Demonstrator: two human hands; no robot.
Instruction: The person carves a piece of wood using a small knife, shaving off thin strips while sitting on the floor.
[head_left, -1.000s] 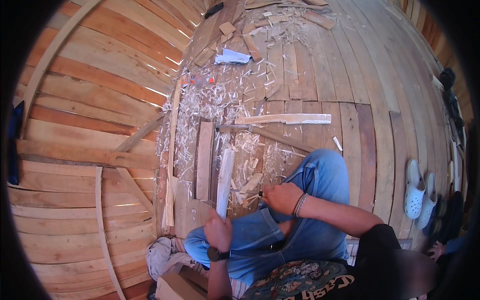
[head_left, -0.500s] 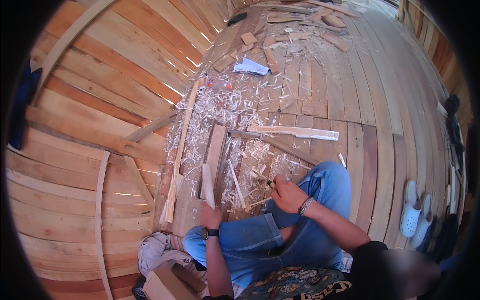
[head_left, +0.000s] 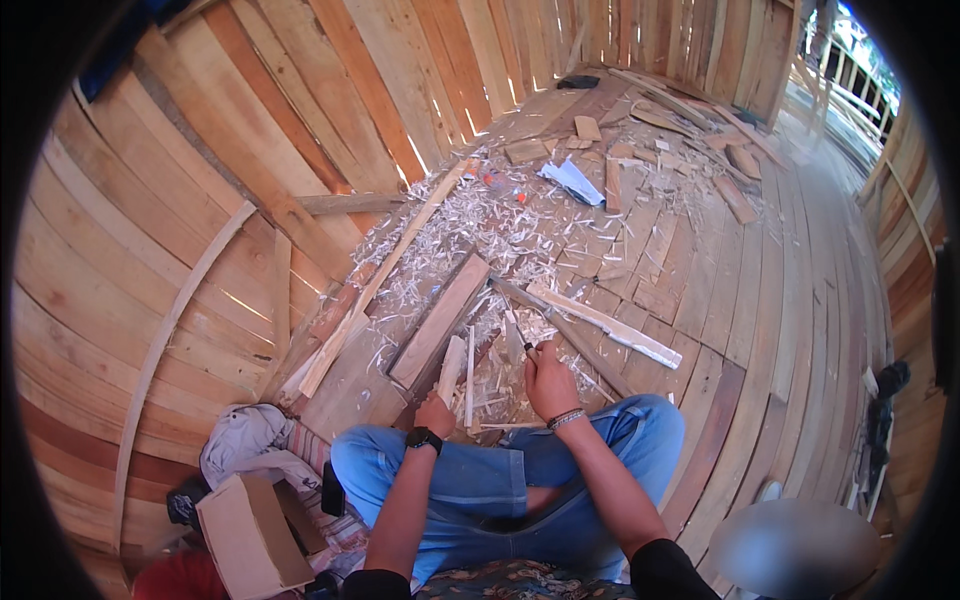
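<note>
My left hand (head_left: 434, 415) is closed around the near end of a pale, partly whittled piece of wood (head_left: 453, 366), which points away from me. In my right hand (head_left: 550, 385) is a knife (head_left: 528, 348), its blade pointing forward over the shavings, apart from the wood. A thick brown wooden block (head_left: 440, 322) lies just beyond my left hand. Between my hands lies a thin pale stick (head_left: 470, 378) among chips. Right of the block, a dark narrow strip of wood (head_left: 580, 344) and a long pale board (head_left: 610, 327) rest on the floor.
White shavings (head_left: 480, 225) cover the plank floor beside the wooden wall (head_left: 250, 240). A long lath (head_left: 410, 235) runs along them. Offcuts (head_left: 737, 200) and a blue-white sheet (head_left: 572, 183) lie farther off. A cardboard box (head_left: 250, 535) and grey cloth (head_left: 245, 442) are near my left knee.
The view has turned and tipped up. My right hand has come forward and closer to my left, and the knife now points more forward. My left hand keeps its hold on the wood.
</note>
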